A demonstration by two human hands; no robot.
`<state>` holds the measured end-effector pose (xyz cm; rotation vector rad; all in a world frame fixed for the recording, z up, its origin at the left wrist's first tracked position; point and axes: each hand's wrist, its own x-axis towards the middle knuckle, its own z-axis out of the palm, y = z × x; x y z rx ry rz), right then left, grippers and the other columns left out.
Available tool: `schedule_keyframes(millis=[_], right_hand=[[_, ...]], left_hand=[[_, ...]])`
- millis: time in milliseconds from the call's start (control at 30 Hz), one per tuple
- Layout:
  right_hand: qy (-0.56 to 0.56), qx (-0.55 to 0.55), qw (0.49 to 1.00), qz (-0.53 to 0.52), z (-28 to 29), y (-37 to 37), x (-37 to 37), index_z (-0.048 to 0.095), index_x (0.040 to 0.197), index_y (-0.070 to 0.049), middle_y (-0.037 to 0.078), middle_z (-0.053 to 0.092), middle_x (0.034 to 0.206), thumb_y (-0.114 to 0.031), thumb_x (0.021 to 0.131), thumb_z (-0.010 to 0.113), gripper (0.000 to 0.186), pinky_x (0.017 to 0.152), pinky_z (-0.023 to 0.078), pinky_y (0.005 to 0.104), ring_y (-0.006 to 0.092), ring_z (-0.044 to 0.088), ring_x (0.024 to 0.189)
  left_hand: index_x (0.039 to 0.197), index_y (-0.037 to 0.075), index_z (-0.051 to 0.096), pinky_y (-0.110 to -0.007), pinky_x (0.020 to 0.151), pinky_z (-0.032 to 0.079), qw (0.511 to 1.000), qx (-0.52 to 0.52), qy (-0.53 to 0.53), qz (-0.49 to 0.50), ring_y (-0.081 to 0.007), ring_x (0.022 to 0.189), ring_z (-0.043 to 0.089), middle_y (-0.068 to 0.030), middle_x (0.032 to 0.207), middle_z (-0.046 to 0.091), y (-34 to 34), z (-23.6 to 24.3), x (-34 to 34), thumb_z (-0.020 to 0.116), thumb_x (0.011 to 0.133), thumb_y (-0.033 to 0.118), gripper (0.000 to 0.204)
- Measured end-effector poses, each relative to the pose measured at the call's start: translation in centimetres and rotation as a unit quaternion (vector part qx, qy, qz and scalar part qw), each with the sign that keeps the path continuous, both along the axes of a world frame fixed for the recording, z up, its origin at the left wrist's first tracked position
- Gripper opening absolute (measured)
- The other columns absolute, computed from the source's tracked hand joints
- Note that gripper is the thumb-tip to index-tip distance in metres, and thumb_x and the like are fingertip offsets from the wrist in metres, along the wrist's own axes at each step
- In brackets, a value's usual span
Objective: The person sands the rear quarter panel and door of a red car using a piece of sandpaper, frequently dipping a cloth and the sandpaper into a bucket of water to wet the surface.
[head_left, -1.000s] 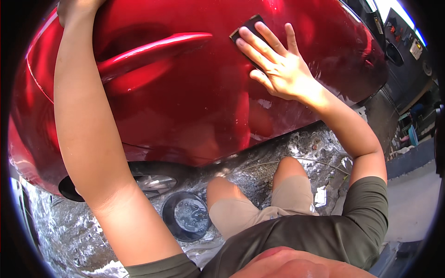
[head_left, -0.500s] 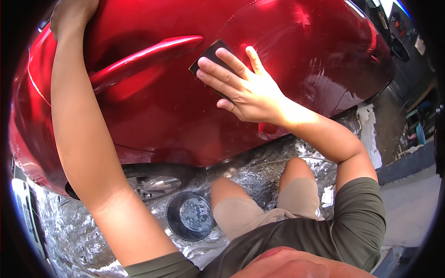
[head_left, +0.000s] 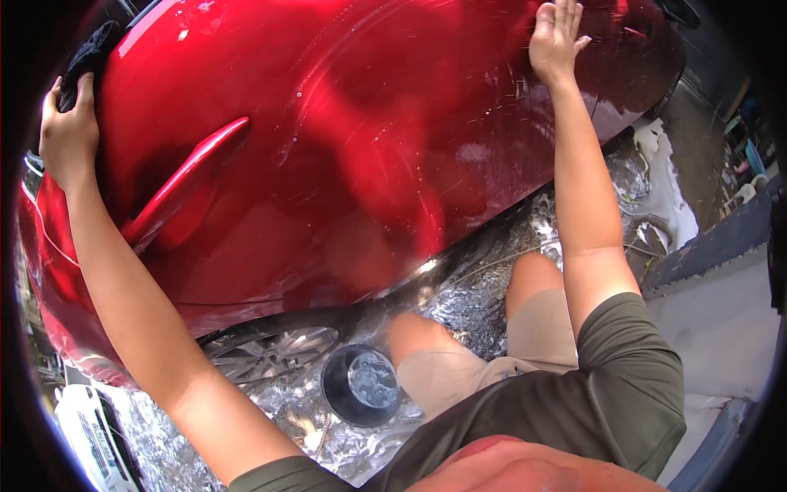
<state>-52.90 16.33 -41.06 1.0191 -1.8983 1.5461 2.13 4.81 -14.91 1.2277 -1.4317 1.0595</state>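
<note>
Bucket (head_left: 335,387) with liquid in it sits by your left knee (head_left: 416,336), just beside the wheel (head_left: 279,354). Beyond, the red car (head_left: 352,205) fills your front: your left hand (head_left: 70,135) grips a fuzzy black cloth (head_left: 90,53) at its left edge. Your right hand (head_left: 557,37) lies flat on the bodywork's upper right, fingers straight, mostly together; can't tell if anything's under them.

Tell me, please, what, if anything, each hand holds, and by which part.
The left hand grips a black cloth by its lower end; for the right hand, I cannot tell.
</note>
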Motion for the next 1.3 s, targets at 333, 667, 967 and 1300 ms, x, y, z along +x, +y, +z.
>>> schedule_keyframes(millis=[333, 667, 967, 1300], right_hand=[[0.322, 0.023, 0.874, 0.364, -1.9, 2.6, 22.0, 0.022, 0.167, -0.02, 0.001, 0.021, 0.173, -0.049, 0.109, 0.037, 0.067, 0.121, -0.001, 0.0728, 0.0271, 0.014, 0.161], [0.086, 0.017, 0.993, 0.081, 1.5, 0.2, 5.9, 0.026, 0.165, -0.015, 0.007, 0.02, 0.173, -0.052, 0.11, 0.031, 0.066, 0.12, -0.004, 0.0717, 0.0306, 0.01, 0.161], [0.051, 0.094, 0.994, 0.002, 2.9, 1.0, -4.5, 0.007, 0.168, -0.013, 0.006, 0.002, 0.176, -0.045, 0.113, 0.018, 0.064, 0.125, -0.001, 0.0651, 0.0272, 0.0, 0.162], [0.407, 0.082, 0.888, 0.196, 1.9, 2.0, 17.9, 0.028, 0.165, -0.026, -0.001, 0.023, 0.173, -0.053, 0.109, 0.036, 0.063, 0.124, -0.004, 0.0658, 0.0237, 0.013, 0.161]], left_hand=[[0.14, 0.022, 0.065, -0.043, 0.106, 0.048, 0.986, 0.035, -0.121, -0.11, -0.0328, 0.128, 0.061, -0.0142, 0.136, 0.063, 1.5, -2.4, 0.0, 0.062, 0.097, 0.062, 0.058], [0.137, 0.022, 0.064, -0.049, 0.103, 0.05, 0.997, 0.06, -0.031, 0.025, -0.0379, 0.125, 0.063, -0.0188, 0.134, 0.064, 2.9, -1.9, -7.7, 0.055, 0.079, 0.091, 0.09], [0.14, 0.014, 0.063, -0.048, 0.105, 0.049, 0.998, 0.033, -0.038, 0.022, -0.0354, 0.129, 0.062, -0.0141, 0.142, 0.064, 3.1, 0.0, -6.9, 0.059, 0.078, 0.089, 0.098], [0.152, 0.033, 0.053, -0.05, 0.104, 0.05, 0.998, 0.055, -0.025, -0.029, -0.0372, 0.128, 0.063, -0.0157, 0.141, 0.065, 2.2, -0.4, -5.5, 0.052, 0.079, 0.092, 0.094]])
